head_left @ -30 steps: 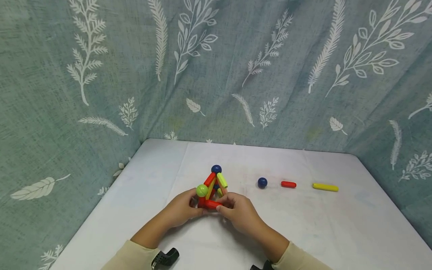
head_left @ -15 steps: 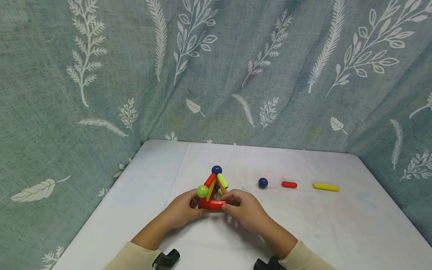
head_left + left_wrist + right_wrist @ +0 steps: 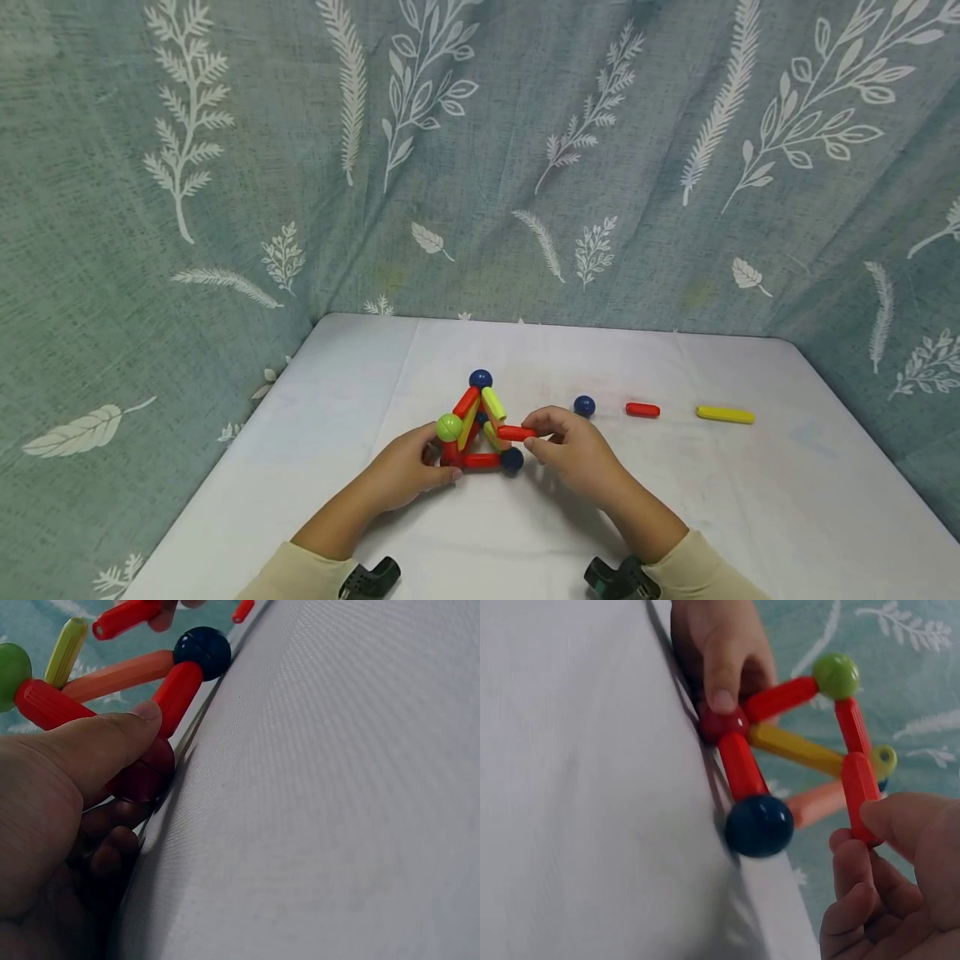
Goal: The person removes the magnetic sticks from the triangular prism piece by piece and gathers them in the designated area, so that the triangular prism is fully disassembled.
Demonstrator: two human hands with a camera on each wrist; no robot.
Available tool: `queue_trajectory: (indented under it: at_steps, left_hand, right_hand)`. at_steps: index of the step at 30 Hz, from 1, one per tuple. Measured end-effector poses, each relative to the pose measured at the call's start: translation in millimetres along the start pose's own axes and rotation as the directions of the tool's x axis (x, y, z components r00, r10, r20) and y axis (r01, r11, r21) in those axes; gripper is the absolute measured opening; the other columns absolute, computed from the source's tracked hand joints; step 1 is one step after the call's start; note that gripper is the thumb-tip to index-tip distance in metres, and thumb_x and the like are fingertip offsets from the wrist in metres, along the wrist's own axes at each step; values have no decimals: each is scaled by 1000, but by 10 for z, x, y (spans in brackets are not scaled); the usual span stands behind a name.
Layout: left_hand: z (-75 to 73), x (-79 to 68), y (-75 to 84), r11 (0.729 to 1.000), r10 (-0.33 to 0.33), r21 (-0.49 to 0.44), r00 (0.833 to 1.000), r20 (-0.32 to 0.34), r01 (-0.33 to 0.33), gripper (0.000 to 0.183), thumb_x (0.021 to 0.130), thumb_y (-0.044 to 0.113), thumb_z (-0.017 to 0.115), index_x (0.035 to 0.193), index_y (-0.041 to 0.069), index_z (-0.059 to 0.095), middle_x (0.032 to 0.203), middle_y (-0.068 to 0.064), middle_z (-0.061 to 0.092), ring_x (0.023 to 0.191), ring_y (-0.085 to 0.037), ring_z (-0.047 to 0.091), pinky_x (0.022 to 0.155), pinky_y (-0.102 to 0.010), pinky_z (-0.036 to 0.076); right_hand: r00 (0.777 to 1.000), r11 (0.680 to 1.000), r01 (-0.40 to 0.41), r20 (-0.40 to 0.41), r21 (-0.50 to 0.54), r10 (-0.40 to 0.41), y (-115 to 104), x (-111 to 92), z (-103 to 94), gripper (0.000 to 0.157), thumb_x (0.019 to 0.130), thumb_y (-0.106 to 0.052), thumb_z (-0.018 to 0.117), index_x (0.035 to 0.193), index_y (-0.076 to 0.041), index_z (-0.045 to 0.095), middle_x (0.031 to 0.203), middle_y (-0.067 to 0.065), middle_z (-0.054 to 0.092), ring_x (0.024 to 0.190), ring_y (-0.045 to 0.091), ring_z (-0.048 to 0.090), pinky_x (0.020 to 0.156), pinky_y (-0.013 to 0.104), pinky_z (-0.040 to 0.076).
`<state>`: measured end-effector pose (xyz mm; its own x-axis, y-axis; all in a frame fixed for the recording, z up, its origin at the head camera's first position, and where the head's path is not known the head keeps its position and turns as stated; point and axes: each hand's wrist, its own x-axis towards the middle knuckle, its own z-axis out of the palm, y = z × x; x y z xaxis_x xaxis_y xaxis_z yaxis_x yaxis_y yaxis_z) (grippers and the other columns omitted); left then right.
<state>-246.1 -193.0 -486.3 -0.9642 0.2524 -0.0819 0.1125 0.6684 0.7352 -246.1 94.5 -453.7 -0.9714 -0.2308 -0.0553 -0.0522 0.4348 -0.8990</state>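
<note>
A small frame of magnetic rods and balls stands on the table, with a blue ball (image 3: pixel 481 380) at its top and a green ball (image 3: pixel 449 427) at the left. My left hand (image 3: pixel 408 462) grips its lower left corner; the left wrist view has the thumb against a dark red ball (image 3: pixel 145 774) and the red rod beside it. A second blue ball (image 3: pixel 512 461) ends the front red rod (image 3: pixel 481 461). Between thumb and fingers my right hand (image 3: pixel 570 450) pinches a loose red rod (image 3: pixel 860 787), its tip close to the light-green rod (image 3: pixel 493 402).
To the right on the white table (image 3: pixel 750 500) lie a loose blue ball (image 3: pixel 584 406), a short red rod (image 3: pixel 642 410) and a longer yellow rod (image 3: pixel 725 414). Patterned fabric (image 3: pixel 480 167) hangs behind and along both sides.
My right hand has moved right and slightly up from the frame's front, the red rod in its fingers. The front-right blue ball has come into sight. My left hand has stayed put.
</note>
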Motion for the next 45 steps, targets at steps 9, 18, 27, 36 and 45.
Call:
queue_trajectory:
  at_steps: [9,18,27,36,45]
  left_hand:
    - [11,0,-12,1000,-14,-5,1000,1,14,58,81,36,91,132,28,63,90,-1,59,85,-20,54,69,-35,45]
    - [20,-7,17,1000,-24,-9,1000,9,24,59,81,35,91,132,28,63,91,-1,59,86,-20,54,70,-35,46]
    - [12,-5,-3,999,-30,-12,1000,-2,30,59,81,35,91,133,29,63,92,0,60,86,-20,55,71,-35,46]
    - [22,4,-21,1000,-18,-6,1000,-4,18,57,81,34,91,130,26,63,90,0,60,85,-20,54,70,-35,46]
    - [23,10,11,1000,-22,-2,1000,-2,22,60,81,34,91,133,28,63,90,0,59,85,-20,54,69,-35,46]
  right_hand:
    - [995,997,-77,-68,-21,75,99,1,-218,17,96,-16,75,110,-25,73,103,4,72,75,26,63,63,32,51]
    - [983,989,-131,-136,-71,120,264,-40,-489,22,97,-17,74,118,-23,70,104,3,72,76,23,63,60,31,48]
    - [977,972,-162,-170,-170,133,423,-41,-748,23,100,-17,71,122,-18,68,113,8,72,79,21,63,66,32,51]
    - [972,940,-134,-224,-313,64,601,-69,-959,24,99,-16,72,123,-17,68,124,8,71,98,23,61,75,31,53]
    - [967,894,-159,-251,-418,54,737,-169,-1158,28,101,-21,71,128,-16,66,127,7,70,103,25,63,83,40,53]
